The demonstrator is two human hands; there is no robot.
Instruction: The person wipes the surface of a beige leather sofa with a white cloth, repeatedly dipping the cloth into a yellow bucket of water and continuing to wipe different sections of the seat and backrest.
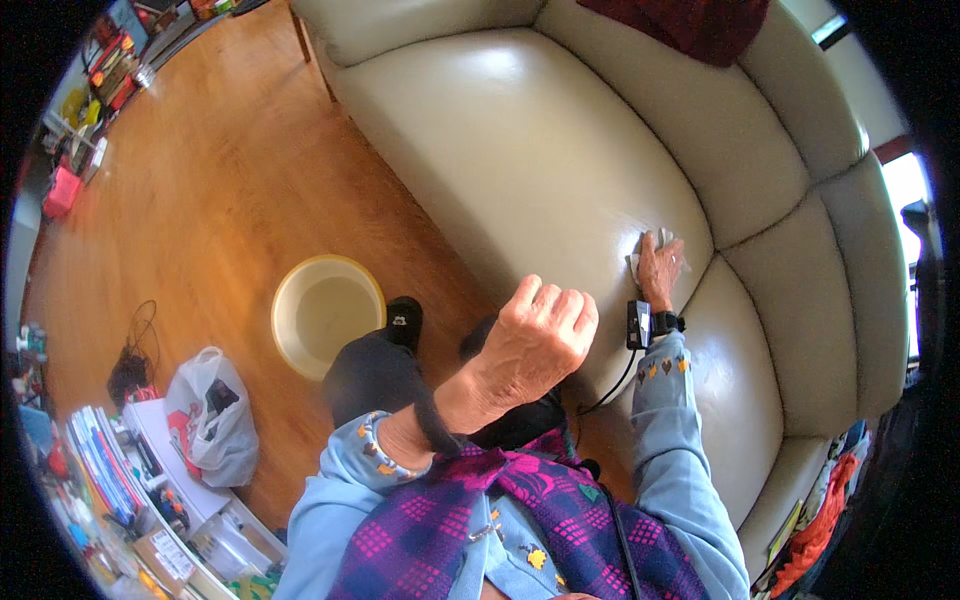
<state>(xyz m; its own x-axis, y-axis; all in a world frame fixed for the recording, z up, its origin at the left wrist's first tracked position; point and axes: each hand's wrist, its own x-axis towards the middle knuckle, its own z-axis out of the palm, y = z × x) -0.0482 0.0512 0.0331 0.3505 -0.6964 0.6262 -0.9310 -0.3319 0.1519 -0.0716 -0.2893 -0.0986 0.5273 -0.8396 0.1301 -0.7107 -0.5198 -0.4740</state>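
1. I'm facing a beige, leather-like sofa (520,140), with wood-look floor (200,220) along its front edge.
2. On the floor to my left stands a round, pale basin (289,325) with a yellowish rim; nearer the lower left corner, a white plastic bag (232,445) slumps beside crowded papers (95,460).
3. My right hand (660,272) rests over a thin whitish cloth (665,237) on the sofa seat, near its back edge and the seam with the next seat. My fingertips are hard to make out, so I cannot tell whether they clamp the cloth or lie over it.
4. My left hand (540,335) is curled into a fist above my lap, apart from the sofa; its palm is hidden.
5. A dark red cover (690,25) on the backrest is cut off at the top.
6. The seat is smooth and shiny, its cushions rounded, its seams dark; the bag is crinkled.
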